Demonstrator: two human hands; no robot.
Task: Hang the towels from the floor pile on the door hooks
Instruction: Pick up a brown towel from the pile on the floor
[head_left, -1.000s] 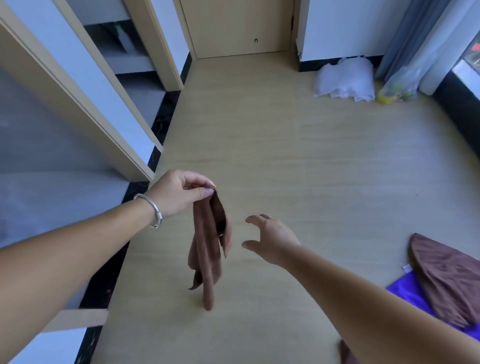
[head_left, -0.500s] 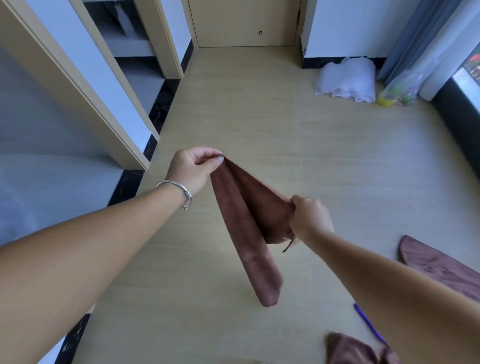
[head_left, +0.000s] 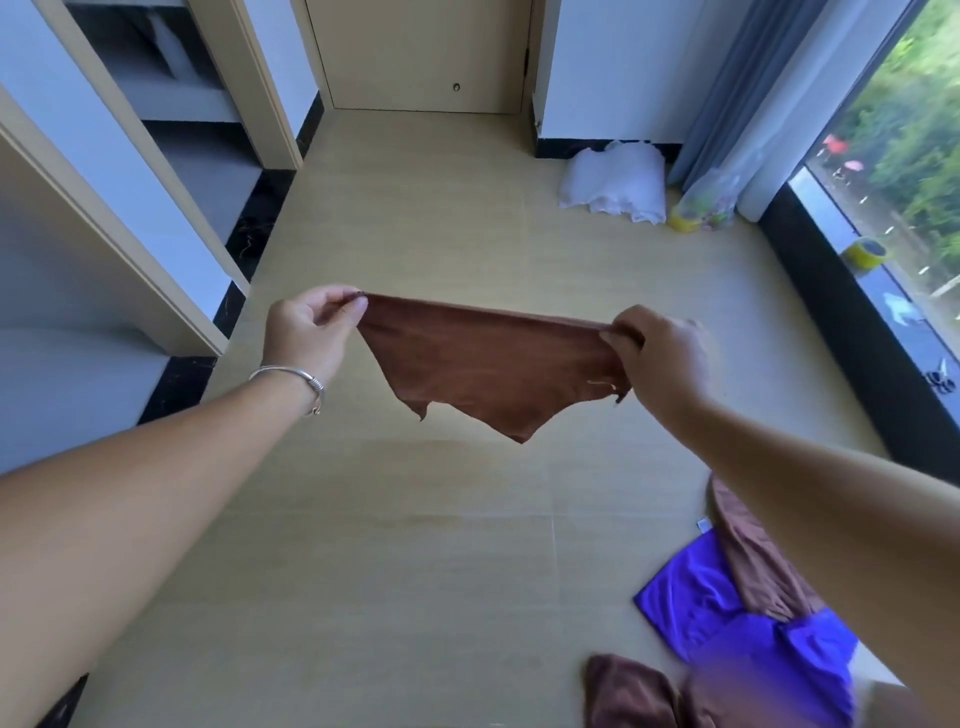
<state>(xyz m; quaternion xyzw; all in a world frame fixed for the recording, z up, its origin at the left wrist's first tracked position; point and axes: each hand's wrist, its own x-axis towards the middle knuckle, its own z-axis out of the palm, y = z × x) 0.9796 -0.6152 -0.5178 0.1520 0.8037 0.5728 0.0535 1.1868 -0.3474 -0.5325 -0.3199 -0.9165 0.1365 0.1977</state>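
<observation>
Both hands grasp one brown towel (head_left: 493, 364) and hold it stretched out in the air above a pale wooden floor (head_left: 415, 571), seen from the head camera looking forward and down. At the towel's left corner the left hand (head_left: 306, 332) pinches the cloth between thumb and fingertips, with a silver bangle (head_left: 293, 378) around its wrist. On the opposite side, the right hand (head_left: 660, 353) has its fingers curled round the other end of the top edge, which is bunched in its grip. Between the two hands the top edge runs nearly taut, and the rest of the cloth hangs down in uneven points — well clear of the floor. Lower right, on the floor, lies the pile: a purple towel (head_left: 727, 623) spread flat, a second brown towel (head_left: 753, 561) draped across it, and a third brown one (head_left: 628, 691) crumpled near the bottom edge, partly hidden by the right forearm. Straight ahead stands a closed wooden door (head_left: 421, 52). No hooks can be made out on it. Near the far right corner a heap of white cloth (head_left: 618, 182) sits just beside a grey curtain (head_left: 737, 88) and a clear plastic bag (head_left: 706, 202). Along the right side runs a large window (head_left: 904, 156).
</observation>
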